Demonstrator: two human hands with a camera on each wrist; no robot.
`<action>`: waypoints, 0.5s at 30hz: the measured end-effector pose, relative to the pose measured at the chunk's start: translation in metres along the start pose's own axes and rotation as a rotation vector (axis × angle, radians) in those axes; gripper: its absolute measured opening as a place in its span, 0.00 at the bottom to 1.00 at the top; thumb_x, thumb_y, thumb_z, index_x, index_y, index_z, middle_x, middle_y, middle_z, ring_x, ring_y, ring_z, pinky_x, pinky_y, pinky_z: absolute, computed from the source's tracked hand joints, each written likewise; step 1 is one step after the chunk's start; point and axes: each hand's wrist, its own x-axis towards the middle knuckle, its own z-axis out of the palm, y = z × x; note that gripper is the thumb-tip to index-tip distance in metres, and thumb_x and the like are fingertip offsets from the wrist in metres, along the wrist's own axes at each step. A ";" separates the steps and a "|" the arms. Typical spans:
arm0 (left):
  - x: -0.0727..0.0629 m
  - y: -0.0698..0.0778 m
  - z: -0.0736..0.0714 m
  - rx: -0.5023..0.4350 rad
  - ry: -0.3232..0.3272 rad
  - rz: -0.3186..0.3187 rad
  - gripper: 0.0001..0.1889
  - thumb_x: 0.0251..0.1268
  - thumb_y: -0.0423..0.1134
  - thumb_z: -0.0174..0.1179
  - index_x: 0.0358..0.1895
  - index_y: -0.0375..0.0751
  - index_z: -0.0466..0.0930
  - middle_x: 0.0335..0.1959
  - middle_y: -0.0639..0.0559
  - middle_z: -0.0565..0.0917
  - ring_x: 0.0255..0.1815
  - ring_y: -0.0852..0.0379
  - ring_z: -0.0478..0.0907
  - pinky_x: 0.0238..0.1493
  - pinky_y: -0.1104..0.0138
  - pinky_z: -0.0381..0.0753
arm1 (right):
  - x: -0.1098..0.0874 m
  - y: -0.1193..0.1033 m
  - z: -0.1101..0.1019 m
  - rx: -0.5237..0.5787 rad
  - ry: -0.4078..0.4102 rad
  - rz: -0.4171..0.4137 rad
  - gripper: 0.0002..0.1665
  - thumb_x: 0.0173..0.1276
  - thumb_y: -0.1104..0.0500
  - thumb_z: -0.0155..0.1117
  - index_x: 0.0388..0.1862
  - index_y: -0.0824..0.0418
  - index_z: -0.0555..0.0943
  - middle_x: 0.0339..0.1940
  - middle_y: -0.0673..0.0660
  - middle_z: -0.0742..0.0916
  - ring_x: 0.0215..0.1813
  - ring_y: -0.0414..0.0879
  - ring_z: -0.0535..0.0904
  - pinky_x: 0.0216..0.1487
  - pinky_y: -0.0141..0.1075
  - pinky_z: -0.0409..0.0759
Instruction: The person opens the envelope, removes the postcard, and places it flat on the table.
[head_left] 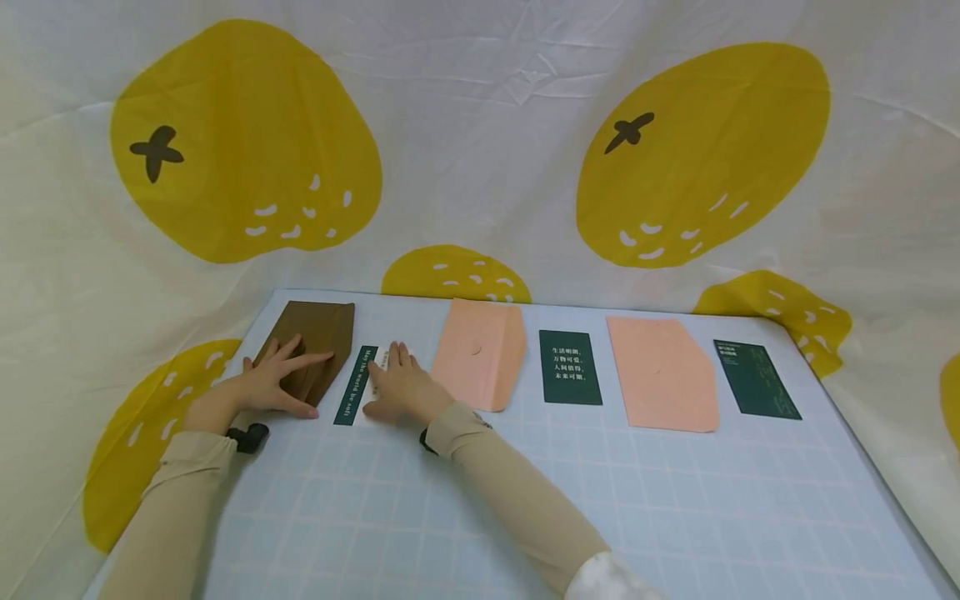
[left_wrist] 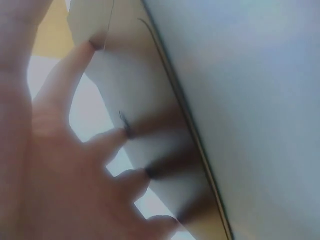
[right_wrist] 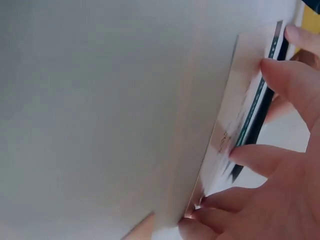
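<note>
My left hand (head_left: 262,385) rests with fingers spread on a brown envelope (head_left: 324,323) at the far left of the table. In the left wrist view its fingertips touch the envelope's surface (left_wrist: 145,85). Just to the right lies a green and white card (head_left: 354,390) with printed text. My right hand (head_left: 408,392) lies over the card's white part, hiding much of it, with extended fingers touching it. The right wrist view shows the thumb and fingertips on the flat card (right_wrist: 235,95). Neither hand grips anything.
Right of my hands lie a pink envelope (head_left: 480,354), a dark green card (head_left: 570,367) with white characters, another pink envelope (head_left: 662,375), and another dark green card (head_left: 757,379). A light blue checked cloth (head_left: 465,533) covers the table. A fruit-patterned curtain (head_left: 480,167) hangs behind.
</note>
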 end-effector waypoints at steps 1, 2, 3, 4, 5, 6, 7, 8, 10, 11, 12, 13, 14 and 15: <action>0.001 -0.001 0.000 -0.003 0.002 -0.001 0.53 0.42 0.64 0.75 0.76 0.55 0.61 0.77 0.25 0.37 0.71 0.15 0.27 0.51 0.19 0.27 | 0.002 0.001 -0.002 0.008 -0.009 -0.001 0.44 0.71 0.38 0.55 0.81 0.47 0.55 0.82 0.64 0.48 0.81 0.56 0.41 0.77 0.41 0.45; 0.001 -0.001 0.000 -0.005 0.003 -0.002 0.53 0.42 0.64 0.75 0.76 0.55 0.61 0.77 0.26 0.37 0.71 0.15 0.27 0.51 0.18 0.27 | 0.003 0.002 -0.003 0.019 -0.015 -0.006 0.44 0.72 0.38 0.54 0.81 0.48 0.54 0.82 0.64 0.47 0.82 0.56 0.40 0.77 0.42 0.44; 0.000 -0.002 0.000 -0.007 0.006 -0.003 0.53 0.42 0.64 0.75 0.76 0.55 0.62 0.77 0.26 0.37 0.72 0.16 0.27 0.51 0.18 0.27 | 0.005 0.004 -0.005 0.032 -0.023 -0.010 0.43 0.73 0.39 0.54 0.82 0.47 0.53 0.82 0.64 0.46 0.82 0.55 0.39 0.78 0.43 0.42; -0.001 -0.002 0.001 -0.010 0.005 -0.005 0.53 0.42 0.64 0.75 0.76 0.55 0.62 0.78 0.26 0.36 0.72 0.16 0.26 0.51 0.19 0.27 | 0.007 0.006 -0.006 0.044 -0.033 -0.015 0.43 0.74 0.40 0.53 0.82 0.47 0.52 0.82 0.63 0.45 0.82 0.54 0.38 0.78 0.43 0.41; -0.002 -0.002 0.001 -0.013 0.003 -0.004 0.53 0.43 0.63 0.75 0.76 0.55 0.62 0.78 0.26 0.36 0.72 0.16 0.26 0.51 0.18 0.27 | 0.009 0.008 -0.007 0.054 -0.042 -0.019 0.43 0.74 0.40 0.53 0.82 0.46 0.51 0.82 0.62 0.44 0.82 0.53 0.36 0.78 0.44 0.39; -0.003 -0.002 0.002 -0.018 0.002 -0.003 0.53 0.43 0.63 0.75 0.76 0.54 0.62 0.78 0.26 0.36 0.72 0.16 0.26 0.51 0.18 0.26 | 0.010 0.011 -0.008 0.060 -0.053 -0.020 0.42 0.75 0.40 0.52 0.82 0.44 0.50 0.82 0.61 0.43 0.82 0.52 0.35 0.78 0.45 0.37; -0.005 -0.001 0.002 -0.022 0.000 -0.006 0.53 0.43 0.63 0.75 0.76 0.54 0.62 0.78 0.27 0.36 0.72 0.17 0.25 0.51 0.19 0.26 | 0.012 0.013 -0.009 0.067 -0.062 -0.022 0.42 0.76 0.40 0.51 0.82 0.44 0.49 0.82 0.60 0.42 0.82 0.51 0.34 0.78 0.46 0.36; -0.006 -0.001 0.003 -0.029 -0.001 -0.005 0.53 0.44 0.63 0.75 0.76 0.53 0.62 0.78 0.27 0.35 0.72 0.17 0.25 0.52 0.19 0.26 | 0.013 0.015 -0.010 0.069 -0.068 -0.021 0.41 0.76 0.40 0.50 0.82 0.42 0.48 0.82 0.59 0.41 0.82 0.51 0.33 0.77 0.47 0.35; -0.007 0.000 0.003 -0.041 -0.001 -0.001 0.52 0.45 0.62 0.75 0.76 0.52 0.62 0.78 0.28 0.35 0.72 0.17 0.24 0.52 0.20 0.25 | 0.015 0.019 -0.013 0.062 -0.080 -0.017 0.41 0.77 0.40 0.49 0.82 0.40 0.47 0.83 0.57 0.40 0.82 0.49 0.32 0.77 0.48 0.33; -0.008 0.000 0.003 -0.044 0.000 0.002 0.52 0.45 0.61 0.75 0.76 0.52 0.62 0.78 0.28 0.34 0.72 0.17 0.24 0.52 0.20 0.24 | 0.015 0.021 -0.014 0.060 -0.084 -0.012 0.40 0.77 0.39 0.49 0.82 0.39 0.47 0.83 0.56 0.40 0.81 0.49 0.32 0.77 0.48 0.32; -0.008 0.001 0.004 -0.043 0.002 0.003 0.52 0.46 0.61 0.74 0.76 0.53 0.61 0.78 0.28 0.34 0.72 0.17 0.24 0.53 0.20 0.24 | 0.016 0.022 -0.015 0.063 -0.086 -0.008 0.40 0.77 0.39 0.48 0.82 0.39 0.46 0.83 0.56 0.40 0.81 0.49 0.32 0.77 0.48 0.32; -0.008 0.002 0.004 -0.041 0.004 0.002 0.52 0.46 0.62 0.74 0.76 0.53 0.61 0.78 0.28 0.35 0.72 0.17 0.24 0.53 0.20 0.25 | 0.016 0.023 -0.017 0.068 -0.085 -0.008 0.40 0.77 0.39 0.48 0.82 0.39 0.46 0.83 0.56 0.40 0.81 0.49 0.32 0.77 0.48 0.31; -0.009 0.003 0.004 -0.041 0.007 0.002 0.52 0.46 0.61 0.74 0.76 0.54 0.61 0.78 0.28 0.35 0.72 0.17 0.24 0.53 0.20 0.25 | 0.016 0.024 -0.018 0.073 -0.084 -0.005 0.40 0.77 0.40 0.48 0.82 0.40 0.46 0.82 0.57 0.40 0.81 0.50 0.32 0.77 0.49 0.31; -0.009 0.003 0.004 -0.038 0.011 0.000 0.52 0.45 0.61 0.74 0.76 0.54 0.61 0.78 0.28 0.35 0.72 0.17 0.24 0.53 0.20 0.25 | 0.016 0.025 -0.019 0.080 -0.083 -0.003 0.40 0.78 0.40 0.48 0.82 0.40 0.46 0.82 0.57 0.39 0.81 0.50 0.31 0.77 0.49 0.31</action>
